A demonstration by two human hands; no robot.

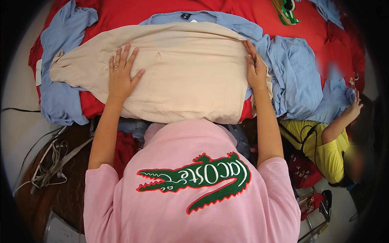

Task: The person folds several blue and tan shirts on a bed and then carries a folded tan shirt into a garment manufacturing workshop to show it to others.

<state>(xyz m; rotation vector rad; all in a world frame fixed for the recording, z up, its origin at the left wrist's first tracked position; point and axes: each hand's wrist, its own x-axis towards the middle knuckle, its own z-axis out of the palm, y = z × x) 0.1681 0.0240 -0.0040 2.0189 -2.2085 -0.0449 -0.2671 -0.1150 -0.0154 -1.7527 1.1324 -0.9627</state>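
A beige cloth garment (182, 77) lies spread across the table in front of me, on top of a light blue shirt (293, 77). My left hand (122, 77) rests flat on its left part, fingers spread, with a ring on one finger. At the garment's right edge is my right hand (256, 73), its fingers partly curled. A small dark slim tool (255, 60) shows between those fingers; its exact kind is too small to tell. The blue shirt's collar (198, 17) and its left sleeve (60, 101) stick out from under the beige cloth.
Red cloth (121, 12) covers the table. A green and black object (285, 12) lies at the far right. A person in a yellow shirt (332, 150) sits at right, a hand (355, 106) by more blue cloth. Cables (52, 162) hang at lower left.
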